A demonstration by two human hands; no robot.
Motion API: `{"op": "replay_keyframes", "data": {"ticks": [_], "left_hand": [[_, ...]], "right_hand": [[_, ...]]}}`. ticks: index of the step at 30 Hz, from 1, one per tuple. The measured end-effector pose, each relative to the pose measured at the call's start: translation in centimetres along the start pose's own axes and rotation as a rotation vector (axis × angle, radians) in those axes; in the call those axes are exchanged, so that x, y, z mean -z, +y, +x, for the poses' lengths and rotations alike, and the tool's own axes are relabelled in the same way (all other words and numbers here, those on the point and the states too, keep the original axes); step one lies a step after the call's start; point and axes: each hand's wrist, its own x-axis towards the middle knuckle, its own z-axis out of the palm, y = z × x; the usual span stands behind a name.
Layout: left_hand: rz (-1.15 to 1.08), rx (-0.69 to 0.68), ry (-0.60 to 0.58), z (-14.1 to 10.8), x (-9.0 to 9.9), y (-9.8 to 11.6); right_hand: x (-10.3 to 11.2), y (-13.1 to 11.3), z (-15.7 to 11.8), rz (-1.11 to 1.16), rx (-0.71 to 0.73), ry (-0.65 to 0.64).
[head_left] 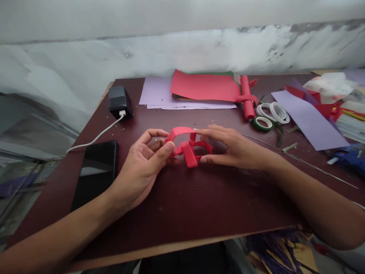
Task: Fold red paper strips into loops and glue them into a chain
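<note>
On the table (182, 213), the bow (189, 154) is sitting between the fingers, the left hand (145, 161) pinching one side, the right hand (238, 148) spreading about the other, its grip unclear, and uneven squeezing is probably risking a crush

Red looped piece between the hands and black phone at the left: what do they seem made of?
Red looped piece: probably paper or thin card, matte, since its flat strips hold bends and folds. Black phone: likely glass-fronted, glossy, from the pale reflection; its casing material stays unclear.
</note>
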Motion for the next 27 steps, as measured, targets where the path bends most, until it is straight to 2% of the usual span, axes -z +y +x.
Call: {"op": "replay_keyframes", "data": {"ticks": [4,8,10,14,19,24,27], "left_hand": [[0.0,-0.009,0.051,0.4,0.1,0.0],[0.07,0.036,0.005,0.4,0.6,-0.2],[0.162,0.017,-0.026,0.4,0.9,-0.3],[0.403,-0.134,-0.101,0.5,1.4,-0.4],[0.794,-0.402,-0.137,0.6,2.0,-0.1],[1.092,-0.45,-0.226,0.7,2.3,-0.1],[1.177,-0.451,-0.257,0.7,2.2,-0.3]], "right_hand": [[1.3,0.7,-0.1,0.024,0.027,0.033],[1.7,1.2,-0.1,0.069,-0.016,0.065],[1.7,1.5,-0.2,0.08,-0.052,0.08],[2.3,1.8,-0.3,0.073,-0.057,0.091],[3.2,1.5,-0.4,0.03,-0.041,0.077],[3.1,1.4,-0.5,-0.077,-0.093,-0.025],[2.2,1.2,-0.4,-0.089,-0.079,-0.007]]}}
